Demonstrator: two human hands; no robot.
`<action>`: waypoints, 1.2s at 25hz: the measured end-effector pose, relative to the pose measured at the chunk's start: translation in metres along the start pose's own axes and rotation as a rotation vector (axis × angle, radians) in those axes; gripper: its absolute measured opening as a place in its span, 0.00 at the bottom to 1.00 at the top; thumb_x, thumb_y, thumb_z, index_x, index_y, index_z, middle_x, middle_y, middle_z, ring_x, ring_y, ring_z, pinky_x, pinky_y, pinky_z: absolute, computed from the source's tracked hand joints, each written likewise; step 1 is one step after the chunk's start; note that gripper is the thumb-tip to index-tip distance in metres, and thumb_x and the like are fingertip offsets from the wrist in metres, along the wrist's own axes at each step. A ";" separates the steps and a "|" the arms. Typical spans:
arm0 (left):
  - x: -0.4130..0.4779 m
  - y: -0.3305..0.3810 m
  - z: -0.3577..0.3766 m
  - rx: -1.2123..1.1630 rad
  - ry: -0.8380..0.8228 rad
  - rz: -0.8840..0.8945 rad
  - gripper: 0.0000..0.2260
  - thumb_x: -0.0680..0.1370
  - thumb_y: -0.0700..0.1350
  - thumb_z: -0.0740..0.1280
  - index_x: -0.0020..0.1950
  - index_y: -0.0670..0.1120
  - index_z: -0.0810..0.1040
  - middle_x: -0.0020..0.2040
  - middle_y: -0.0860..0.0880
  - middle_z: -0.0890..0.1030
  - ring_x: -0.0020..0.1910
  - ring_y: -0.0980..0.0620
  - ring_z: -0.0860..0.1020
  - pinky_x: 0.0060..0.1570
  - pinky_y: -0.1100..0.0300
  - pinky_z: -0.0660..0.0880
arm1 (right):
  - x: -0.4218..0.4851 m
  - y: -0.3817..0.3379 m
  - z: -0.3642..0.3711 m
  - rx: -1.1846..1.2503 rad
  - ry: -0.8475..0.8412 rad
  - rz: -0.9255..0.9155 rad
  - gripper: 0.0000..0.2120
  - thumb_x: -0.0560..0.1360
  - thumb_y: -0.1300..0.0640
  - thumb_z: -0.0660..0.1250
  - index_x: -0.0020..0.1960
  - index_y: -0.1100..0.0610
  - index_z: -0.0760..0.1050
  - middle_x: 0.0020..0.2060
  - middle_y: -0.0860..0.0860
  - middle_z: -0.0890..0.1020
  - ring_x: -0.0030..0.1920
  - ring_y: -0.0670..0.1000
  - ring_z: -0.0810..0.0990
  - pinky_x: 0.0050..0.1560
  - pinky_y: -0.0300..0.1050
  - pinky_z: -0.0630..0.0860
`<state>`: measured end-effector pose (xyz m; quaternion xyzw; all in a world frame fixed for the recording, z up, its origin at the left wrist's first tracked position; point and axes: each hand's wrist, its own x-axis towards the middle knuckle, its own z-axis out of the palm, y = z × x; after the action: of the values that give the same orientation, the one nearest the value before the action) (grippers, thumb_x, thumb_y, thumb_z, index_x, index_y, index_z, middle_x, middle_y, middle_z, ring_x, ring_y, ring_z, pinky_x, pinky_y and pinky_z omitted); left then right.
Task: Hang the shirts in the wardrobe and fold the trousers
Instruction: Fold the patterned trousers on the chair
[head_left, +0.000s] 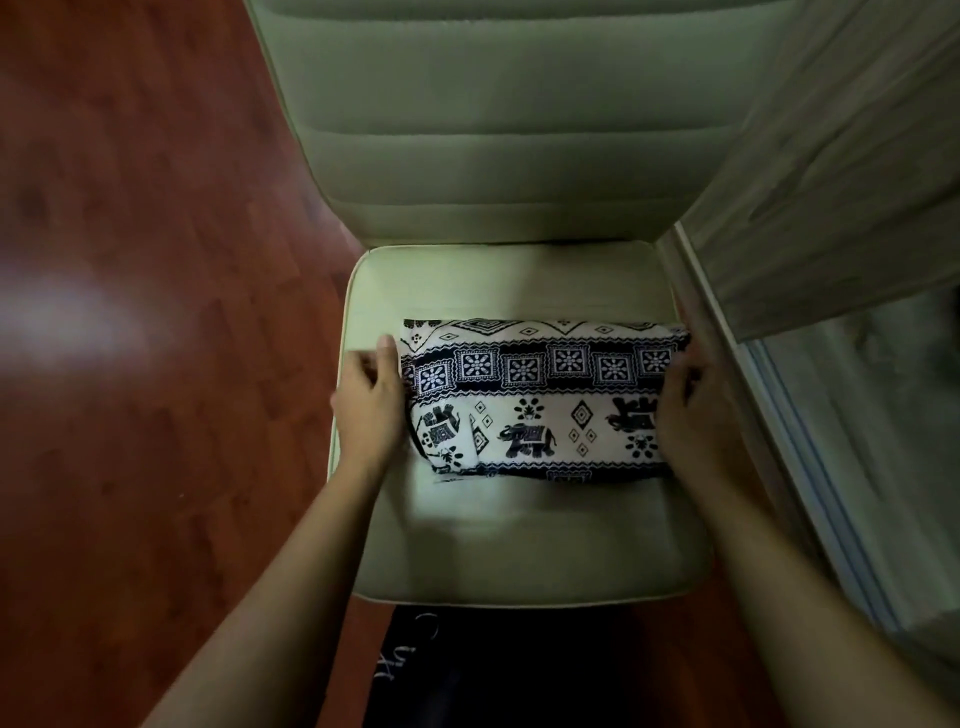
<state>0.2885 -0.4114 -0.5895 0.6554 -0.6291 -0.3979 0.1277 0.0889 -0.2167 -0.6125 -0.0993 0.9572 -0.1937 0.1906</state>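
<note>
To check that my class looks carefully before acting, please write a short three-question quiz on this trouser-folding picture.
1. True or false: the patterned trousers lie folded on the chair seat.
2. Their print shows: A elephants, B fish, C cars.
3. Fill in: the left hand and right hand sit at the trousers' opposite ___.
Key: 1 true; 2 A; 3 ends.

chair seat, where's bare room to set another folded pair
Widest bare band: seat between the trousers and the front edge. A narrower strip lies between trousers and backrest. Crowded at both ends, where the left hand and right hand flank the trousers.
</note>
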 end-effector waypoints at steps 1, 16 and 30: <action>-0.016 -0.008 -0.003 -0.003 -0.001 -0.027 0.16 0.79 0.56 0.59 0.40 0.46 0.71 0.36 0.48 0.77 0.36 0.50 0.73 0.38 0.59 0.63 | -0.014 0.004 -0.002 0.015 0.012 0.060 0.29 0.78 0.36 0.43 0.63 0.56 0.68 0.56 0.58 0.78 0.56 0.60 0.78 0.54 0.53 0.72; -0.042 -0.031 0.006 0.057 0.263 0.015 0.12 0.82 0.47 0.55 0.42 0.43 0.68 0.37 0.39 0.76 0.36 0.42 0.71 0.35 0.56 0.55 | -0.040 0.017 -0.001 -0.012 0.179 -0.104 0.15 0.82 0.54 0.52 0.48 0.64 0.72 0.34 0.58 0.74 0.36 0.57 0.76 0.33 0.42 0.61; -0.065 -0.058 -0.005 -0.273 -0.151 0.095 0.04 0.75 0.47 0.68 0.40 0.51 0.76 0.37 0.51 0.78 0.33 0.58 0.72 0.37 0.64 0.69 | -0.059 0.012 0.022 -0.138 0.064 -0.095 0.21 0.78 0.42 0.50 0.55 0.60 0.65 0.44 0.60 0.79 0.44 0.60 0.79 0.36 0.48 0.71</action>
<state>0.3412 -0.3432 -0.6015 0.5696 -0.6072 -0.5215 0.1867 0.1498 -0.1973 -0.6174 -0.1515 0.9681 -0.1390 0.1432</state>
